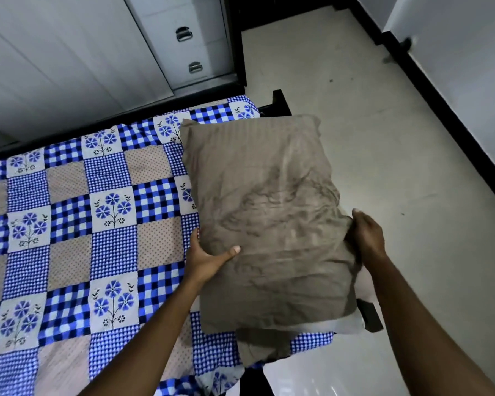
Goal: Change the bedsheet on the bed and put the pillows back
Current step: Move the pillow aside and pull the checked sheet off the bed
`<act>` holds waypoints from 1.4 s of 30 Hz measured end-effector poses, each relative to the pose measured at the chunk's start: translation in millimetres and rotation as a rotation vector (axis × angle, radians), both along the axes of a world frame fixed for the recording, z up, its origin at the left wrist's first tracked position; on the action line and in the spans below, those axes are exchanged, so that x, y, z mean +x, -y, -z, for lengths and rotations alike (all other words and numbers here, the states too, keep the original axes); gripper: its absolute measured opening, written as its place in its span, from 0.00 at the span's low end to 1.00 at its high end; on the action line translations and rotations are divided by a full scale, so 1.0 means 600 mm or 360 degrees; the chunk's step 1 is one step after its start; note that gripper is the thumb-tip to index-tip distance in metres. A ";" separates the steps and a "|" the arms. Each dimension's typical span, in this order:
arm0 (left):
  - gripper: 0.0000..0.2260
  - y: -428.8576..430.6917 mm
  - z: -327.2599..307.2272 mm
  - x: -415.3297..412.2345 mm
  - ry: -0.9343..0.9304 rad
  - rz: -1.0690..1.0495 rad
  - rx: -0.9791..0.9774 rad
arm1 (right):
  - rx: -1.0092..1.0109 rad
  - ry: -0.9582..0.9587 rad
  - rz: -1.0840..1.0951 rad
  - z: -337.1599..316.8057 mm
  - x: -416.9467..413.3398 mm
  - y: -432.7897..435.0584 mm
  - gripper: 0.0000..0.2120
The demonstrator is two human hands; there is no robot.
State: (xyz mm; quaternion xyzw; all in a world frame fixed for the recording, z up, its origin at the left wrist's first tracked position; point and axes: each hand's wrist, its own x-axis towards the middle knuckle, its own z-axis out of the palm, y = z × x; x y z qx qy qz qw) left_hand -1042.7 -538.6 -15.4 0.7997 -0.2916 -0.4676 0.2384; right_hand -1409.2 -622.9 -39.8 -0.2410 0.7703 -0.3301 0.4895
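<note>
Two bare forearms are seen reaching in from the near edge. The pillow (269, 218) is held between both hands, over the bed's right edge where sheet meets floor. The left hand (209, 260) is clasped on the pillow's left side, with the thumb laid flat on top and the fingers hidden beneath. The right hand (366, 235) is clenched round the right side, where the cloth is bunched into folds. The pillow is plump and oblong, cased in dull grey-brown fabric with faint woven stripes and many creases. A loose flap of the case is hung below its near end. The bed (280, 102) is covered by the sheet (69, 224), a mostly smooth patchwork print of blue gingham squares, dotted tan squares and blue flower panels. Its dark frame is shown at the far corner. To the right, a glossy cream floor (383, 138) is bordered by black skirting (455, 124). Farthest, a white wardrobe (69, 52) with curved metal handles (183, 34) is set behind the bed.
</note>
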 end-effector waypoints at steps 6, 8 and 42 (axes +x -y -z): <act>0.60 -0.025 -0.001 0.008 -0.0235 -0.0107 0.0056 | -0.0393 -0.0399 -0.0353 -0.060 0.067 -0.021 0.16; 0.59 -0.025 -0.004 0.009 -0.0265 -0.0157 0.0023 | -0.0612 -0.0703 -0.0361 -0.079 0.084 -0.026 0.15; 0.13 -0.802 0.095 0.903 0.0150 -0.1066 0.0375 | -0.0017 -0.0188 -0.2809 -0.015 1.217 -0.597 0.09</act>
